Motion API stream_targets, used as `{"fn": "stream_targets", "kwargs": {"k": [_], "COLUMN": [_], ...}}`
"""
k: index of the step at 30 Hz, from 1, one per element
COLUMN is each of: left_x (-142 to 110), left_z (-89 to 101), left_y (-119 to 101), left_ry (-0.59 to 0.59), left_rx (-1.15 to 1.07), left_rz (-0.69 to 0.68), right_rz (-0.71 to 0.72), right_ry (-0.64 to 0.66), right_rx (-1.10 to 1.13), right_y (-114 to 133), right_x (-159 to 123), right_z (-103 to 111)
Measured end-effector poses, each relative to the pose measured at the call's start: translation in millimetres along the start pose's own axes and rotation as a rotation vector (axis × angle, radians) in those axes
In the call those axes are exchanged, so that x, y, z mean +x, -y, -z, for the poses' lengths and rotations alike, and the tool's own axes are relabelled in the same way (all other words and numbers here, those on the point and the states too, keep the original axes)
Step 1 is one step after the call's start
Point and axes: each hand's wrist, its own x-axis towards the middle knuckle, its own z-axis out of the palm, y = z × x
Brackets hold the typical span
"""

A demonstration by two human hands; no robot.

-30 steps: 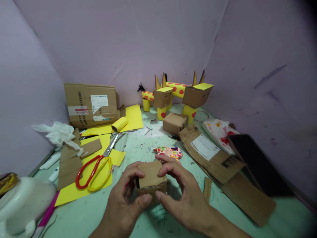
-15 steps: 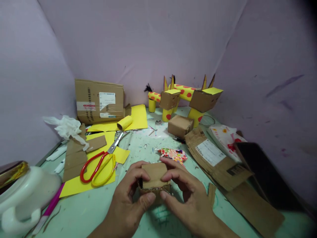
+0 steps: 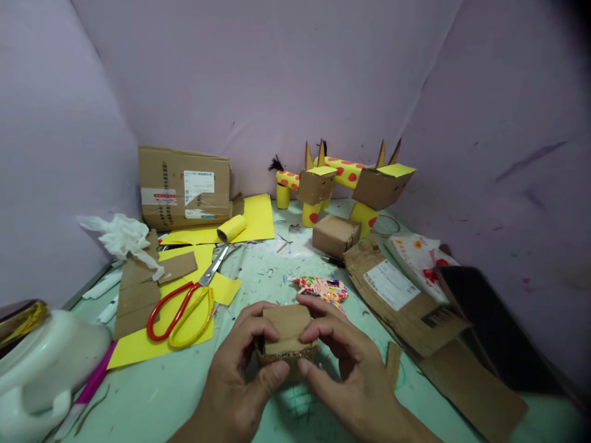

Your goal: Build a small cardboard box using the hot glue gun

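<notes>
A small cardboard box [image 3: 287,329] is held at the front middle of the table, a flat cardboard piece lying over its top. My left hand [image 3: 247,369] grips its left side, fingers on the top piece and thumb on the near edge. On the right side my right hand [image 3: 344,360] closes the same way, both thumbs close together. The box's underside is hidden. Just behind it lies a glue gun [image 3: 323,288] with a flowered pattern. To the left, scissors [image 3: 194,301] with red and yellow handles rest on yellow paper [image 3: 138,349].
Behind stand two spotted yellow animal figures [image 3: 318,184] with cardboard heads, beside a closed box [image 3: 336,235]. A large carton [image 3: 184,187] leans at back left. Cardboard scraps [image 3: 401,295] and a dark phone-like slab [image 3: 494,326] lie right; a white mug [image 3: 55,363] stands left.
Almost nothing differs. Both hands keep the same hold on the small box, and the view has shifted very slightly.
</notes>
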Motion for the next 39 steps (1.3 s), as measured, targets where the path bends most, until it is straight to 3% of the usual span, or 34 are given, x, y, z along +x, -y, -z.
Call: {"fn": "stream_targets", "kwargs": {"k": [22, 28, 39], "left_x": [-0.6, 0.0, -0.7], "left_z": [0.2, 0.1, -1.7], "left_y": [-0.5, -0.4, 0.7], "left_ry": [-0.001, -0.033, -0.081], "left_rx": [0.074, 0.008, -0.002], "left_rz": [-0.04, 0.018, 0.027], "right_rz": [0.034, -0.016, 0.017], "right_ry": [0.014, 0.005, -0.057], "right_rx": [-0.009, 0.132, 0.136], "right_y": [1.1, -1.1, -5.6], "right_x": [-0.3, -2.4, -3.8], "right_z": [0.1, -1.8, -3.1]}}
